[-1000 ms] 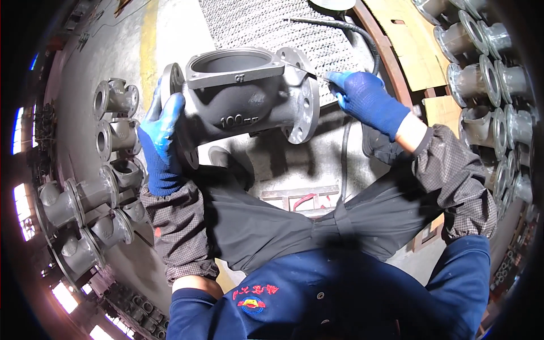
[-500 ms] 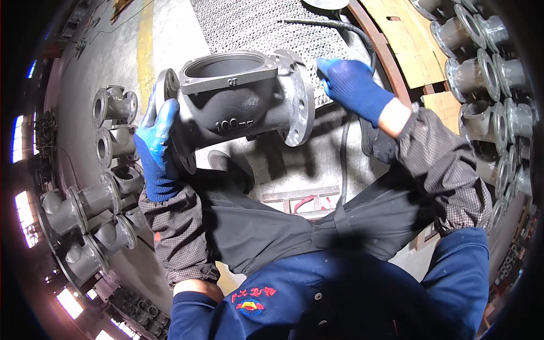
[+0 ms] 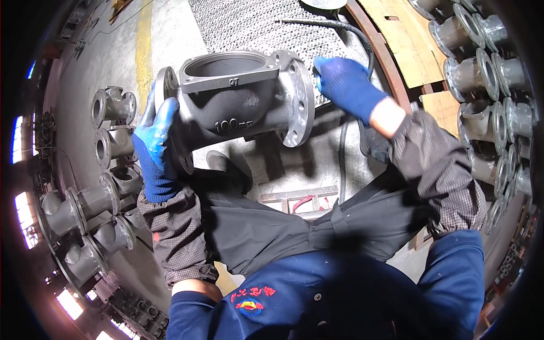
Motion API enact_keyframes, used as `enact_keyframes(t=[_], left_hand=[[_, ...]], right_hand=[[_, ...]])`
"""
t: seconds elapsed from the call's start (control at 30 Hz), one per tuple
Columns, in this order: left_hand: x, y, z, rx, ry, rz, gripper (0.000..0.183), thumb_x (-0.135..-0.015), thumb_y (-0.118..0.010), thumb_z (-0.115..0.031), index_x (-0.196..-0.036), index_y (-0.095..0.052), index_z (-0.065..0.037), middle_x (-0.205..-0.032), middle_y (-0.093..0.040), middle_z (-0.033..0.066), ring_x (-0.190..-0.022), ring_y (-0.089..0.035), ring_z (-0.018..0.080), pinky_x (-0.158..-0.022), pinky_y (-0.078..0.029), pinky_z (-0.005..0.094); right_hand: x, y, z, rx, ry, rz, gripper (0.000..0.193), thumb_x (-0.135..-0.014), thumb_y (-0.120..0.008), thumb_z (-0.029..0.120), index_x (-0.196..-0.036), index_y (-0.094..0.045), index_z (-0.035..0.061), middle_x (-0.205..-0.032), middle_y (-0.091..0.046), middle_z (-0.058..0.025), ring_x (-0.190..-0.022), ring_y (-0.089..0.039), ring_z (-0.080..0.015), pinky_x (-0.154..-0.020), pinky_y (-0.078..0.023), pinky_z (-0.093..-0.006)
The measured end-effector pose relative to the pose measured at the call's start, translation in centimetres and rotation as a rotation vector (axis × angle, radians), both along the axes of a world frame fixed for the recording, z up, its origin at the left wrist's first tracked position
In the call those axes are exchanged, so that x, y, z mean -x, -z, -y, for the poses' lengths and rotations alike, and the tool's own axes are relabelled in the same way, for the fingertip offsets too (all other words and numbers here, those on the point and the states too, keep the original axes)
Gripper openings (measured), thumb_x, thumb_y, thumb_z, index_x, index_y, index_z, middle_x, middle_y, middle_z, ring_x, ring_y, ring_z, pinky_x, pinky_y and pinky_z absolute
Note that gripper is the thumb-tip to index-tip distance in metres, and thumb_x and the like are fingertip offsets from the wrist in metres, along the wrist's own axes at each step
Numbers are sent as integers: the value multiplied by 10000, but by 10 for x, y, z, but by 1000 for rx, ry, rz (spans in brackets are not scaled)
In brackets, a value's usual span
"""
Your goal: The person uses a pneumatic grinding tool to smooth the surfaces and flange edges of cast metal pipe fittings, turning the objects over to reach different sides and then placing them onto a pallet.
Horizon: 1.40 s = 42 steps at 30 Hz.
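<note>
A large grey cast-iron valve body (image 3: pixel 238 102) with two round bolt flanges and a rectangular top opening is held up over my knees. My left hand (image 3: pixel 156 150), in a blue glove, grips its left flange from below and behind. My right hand (image 3: pixel 345 85), also in a blue glove, is closed beside the right flange, touching its rim; a thin tool tip may be in it, but I cannot tell. A black hose (image 3: pixel 340 34) runs behind that hand across the metal mesh.
Several grey flanged valve bodies (image 3: pixel 90 198) are stacked on the floor at my left, more (image 3: pixel 481 62) on the right by a wooden pallet (image 3: pixel 405 42). A metal mesh grating (image 3: pixel 255 22) lies ahead. A small frame (image 3: pixel 297 198) sits on the floor below the casting.
The valve body has shifted slightly left and up in view. My right hand moved from out past the right flange in closer to its rim. The left hand keeps its grip.
</note>
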<state>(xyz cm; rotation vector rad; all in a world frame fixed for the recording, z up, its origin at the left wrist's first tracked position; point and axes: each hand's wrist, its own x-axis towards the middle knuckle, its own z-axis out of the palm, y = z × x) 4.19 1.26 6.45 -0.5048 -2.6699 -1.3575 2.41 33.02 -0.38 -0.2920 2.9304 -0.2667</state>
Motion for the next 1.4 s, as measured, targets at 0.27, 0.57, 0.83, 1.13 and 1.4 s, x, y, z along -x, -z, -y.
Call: enact_keyframes(t=[0.27,0.57,0.83,1.13,1.4], left_hand=[[-11,-1,-10,-193,-47,103,454,-870,-584,-116,-1290,-468,8,-1203,-549,78,-997,-525,122,-853,-412,236],[6,4,-19,313,92,-538,419,-834,-622,-78,-1243,-541,-122,-1234,-512,266,-1022,-586,281,-838,-472,307],[8,-15,-37,39,43,-409,275,-879,-558,-152,-1141,-578,-73,-896,-540,112,-752,-534,203,-724,-458,281],[16,9,-54,331,-63,-338,782,-757,-697,-255,-1393,-296,-39,-1239,-512,224,-1026,-588,262,-876,-460,313],[-19,-6,-65,103,-125,35,759,-741,-632,-31,-1406,-265,-31,-1210,-542,180,-1011,-554,161,-882,-447,276]], right_hand=[[-5,4,4,775,174,-176,401,-878,-542,317,-1143,-544,16,-879,-655,-177,-790,-645,-307,-745,-500,-389],[39,24,20,625,330,-146,416,-839,-497,379,-1046,-633,44,-972,-639,-196,-930,-605,-348,-843,-463,-396],[-34,46,31,918,467,-290,334,-893,-510,236,-1146,-559,23,-1008,-624,-202,-932,-612,-292,-812,-467,-340],[-42,61,12,1479,835,95,297,-896,-535,194,-1143,-573,34,-691,-506,16,-571,-463,-76,-487,-430,-235],[-32,68,16,1294,791,-32,328,-870,-534,210,-1103,-582,-16,-767,-603,-70,-638,-540,-146,-616,-465,-289]])
